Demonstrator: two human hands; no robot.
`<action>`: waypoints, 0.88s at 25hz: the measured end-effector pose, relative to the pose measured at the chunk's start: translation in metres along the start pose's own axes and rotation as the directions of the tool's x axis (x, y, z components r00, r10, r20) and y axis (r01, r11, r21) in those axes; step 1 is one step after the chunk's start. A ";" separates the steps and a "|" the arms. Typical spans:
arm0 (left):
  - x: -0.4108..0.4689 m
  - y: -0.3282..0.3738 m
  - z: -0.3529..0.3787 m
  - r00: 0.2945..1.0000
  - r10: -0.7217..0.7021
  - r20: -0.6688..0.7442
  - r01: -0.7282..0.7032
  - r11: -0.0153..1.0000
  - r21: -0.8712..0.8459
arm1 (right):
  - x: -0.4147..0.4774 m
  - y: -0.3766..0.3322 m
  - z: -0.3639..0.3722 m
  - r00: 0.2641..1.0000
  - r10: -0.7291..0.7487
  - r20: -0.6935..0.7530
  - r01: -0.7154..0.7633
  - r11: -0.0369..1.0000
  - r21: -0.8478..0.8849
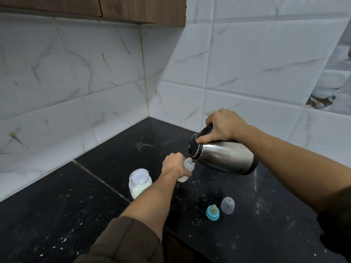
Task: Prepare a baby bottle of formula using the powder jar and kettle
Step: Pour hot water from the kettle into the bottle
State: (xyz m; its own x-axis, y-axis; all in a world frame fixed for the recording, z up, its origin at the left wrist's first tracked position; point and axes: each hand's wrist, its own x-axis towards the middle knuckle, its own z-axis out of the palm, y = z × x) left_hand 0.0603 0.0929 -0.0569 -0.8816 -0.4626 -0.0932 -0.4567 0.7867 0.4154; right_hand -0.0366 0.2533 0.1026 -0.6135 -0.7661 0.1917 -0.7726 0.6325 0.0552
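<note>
With the small clear plastic baby bottle [187,168] gripped upright by the left hand [173,165] on the black stone surface [121,149], the steel kettle [222,158], grasped by the right hand [225,126] w/ spout at the neck, is best tipped slowly, stream centred.

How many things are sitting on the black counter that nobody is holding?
3. The open jar stands left of the left arm. The teal nipple ring and the clear cap sit side by side near the front. The arms may hide more.
</note>
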 end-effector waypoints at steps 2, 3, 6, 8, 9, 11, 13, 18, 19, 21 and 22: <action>0.001 0.000 0.000 1.000 0.001 0.003 -0.001 1.000 -0.004 | 0.001 0.000 0.000 1.000 0.001 0.001 -0.001 1.000 0.003; 0.001 0.000 0.000 1.000 0.000 0.004 0.000 1.000 -0.004 | 0.001 0.000 0.000 1.000 0.001 0.002 -0.001 1.000 0.004; 0.001 -0.001 0.001 1.000 0.000 0.007 0.000 1.000 -0.004 | 0.002 0.000 0.001 1.000 -0.006 0.011 0.006 1.000 -0.003; 0.002 -0.001 0.002 1.000 0.000 0.009 0.000 1.000 -0.003 | 0.003 0.000 0.001 1.000 -0.009 0.015 0.009 1.000 -0.007; 0.002 -0.001 0.002 1.000 0.001 0.011 -0.001 1.000 -0.002 | 0.004 0.000 0.001 1.000 -0.010 0.016 0.010 1.000 -0.008; 0.003 -0.001 0.002 1.000 0.002 0.015 -0.002 1.000 -0.003 | 0.005 0.000 0.001 1.000 -0.011 0.017 0.011 1.000 -0.008; 0.004 0.000 0.002 1.000 0.000 0.015 0.000 1.000 -0.006 | 0.006 0.000 0.001 1.000 -0.013 0.015 0.013 1.000 -0.009; 0.007 0.000 0.001 1.000 0.001 0.007 -0.001 1.000 -0.002 | 0.008 0.001 0.000 1.000 -0.022 0.015 0.023 1.000 -0.017; 0.008 0.001 0.001 1.000 0.000 0.009 0.000 1.000 0.000 | 0.009 0.002 0.000 1.000 -0.023 0.016 0.023 1.000 -0.019; 0.009 0.001 0.002 1.000 -0.002 0.012 0.002 1.000 0.001 | 0.009 0.002 0.001 1.000 -0.020 0.016 0.020 1.000 -0.018; 0.009 0.001 0.002 1.000 -0.002 0.012 0.002 1.000 0.002 | 0.009 0.003 0.001 1.000 -0.018 0.017 0.019 1.000 -0.017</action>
State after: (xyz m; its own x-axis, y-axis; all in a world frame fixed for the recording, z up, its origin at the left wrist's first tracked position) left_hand 0.0516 0.0906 -0.0592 -0.8819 -0.4595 -0.1053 -0.4590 0.7865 0.4132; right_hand -0.0444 0.2482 0.1035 -0.6020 -0.7793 0.1740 -0.7809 0.6201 0.0752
